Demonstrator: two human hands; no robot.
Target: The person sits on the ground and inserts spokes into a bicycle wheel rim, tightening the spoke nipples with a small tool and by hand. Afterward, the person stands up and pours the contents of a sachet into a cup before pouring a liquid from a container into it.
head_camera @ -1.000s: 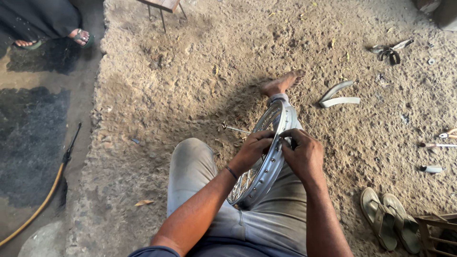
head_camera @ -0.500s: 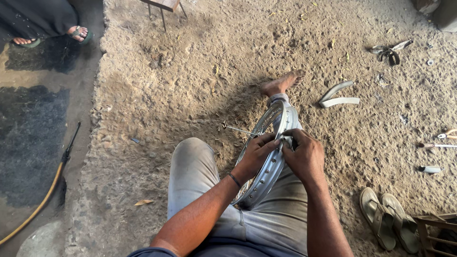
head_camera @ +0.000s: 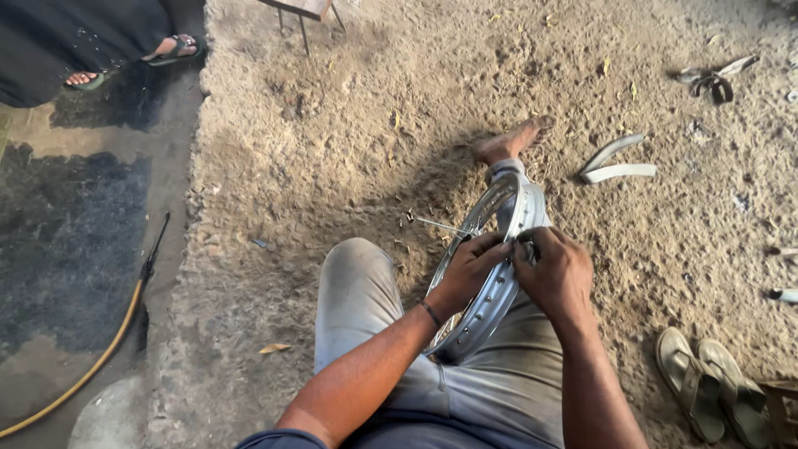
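I sit on sandy ground with a shiny metal wheel rim standing on edge across my lap, along my outstretched right leg. My left hand grips the rim's upper edge from the left side. My right hand closes over the rim from the right, with the fingers pinching a small part at the top of the rim that I cannot make out. A thin metal spoke sticks out to the left, just above my left hand. My bare foot rests beyond the rim.
Two curved pale strips lie right of my foot. A pair of sandals sits at the lower right. A yellow hose with a nozzle runs over the dark wet concrete at left. Another person's sandalled feet stand at the upper left.
My left hand has slid up the rim toward my right hand, and both now meet at the top of the rim. The rim itself has hardly moved.
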